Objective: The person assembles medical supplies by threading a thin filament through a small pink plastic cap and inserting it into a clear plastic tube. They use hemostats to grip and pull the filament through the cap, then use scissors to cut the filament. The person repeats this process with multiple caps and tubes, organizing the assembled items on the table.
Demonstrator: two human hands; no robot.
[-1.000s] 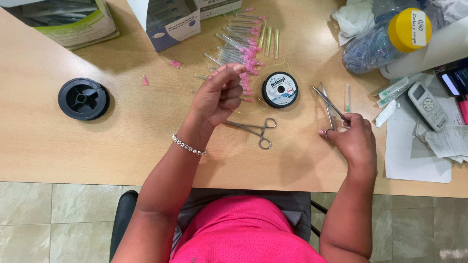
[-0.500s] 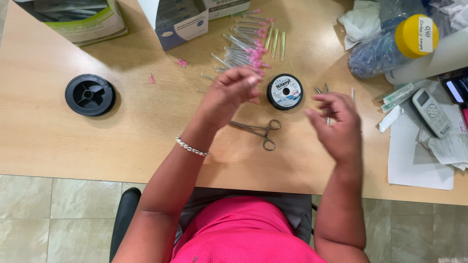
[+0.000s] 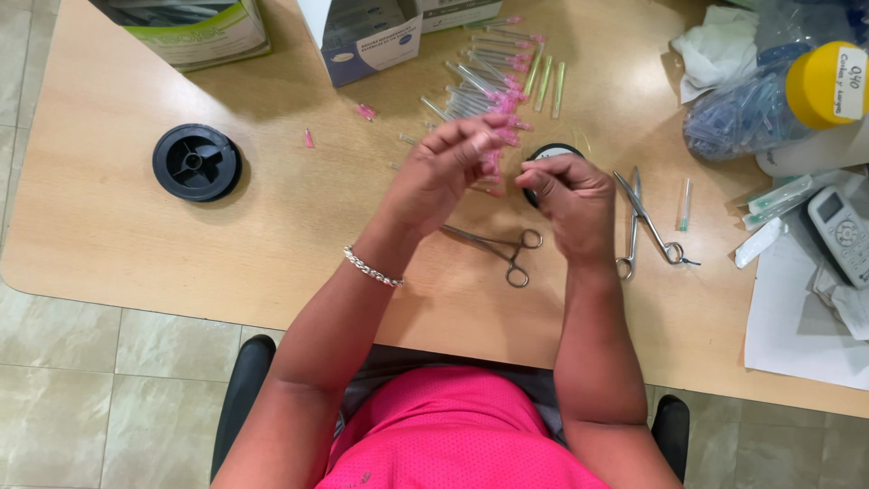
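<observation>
Left hand (image 3: 444, 172) fingertips pinch a pink-hubbed needle (image 3: 493, 161); right hand (image 3: 566, 195) curls closed just beside it.

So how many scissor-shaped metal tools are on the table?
2. One clamp lies between the wrists; the other metal tool lies beside the right hand. More could hide under the hands.
</observation>
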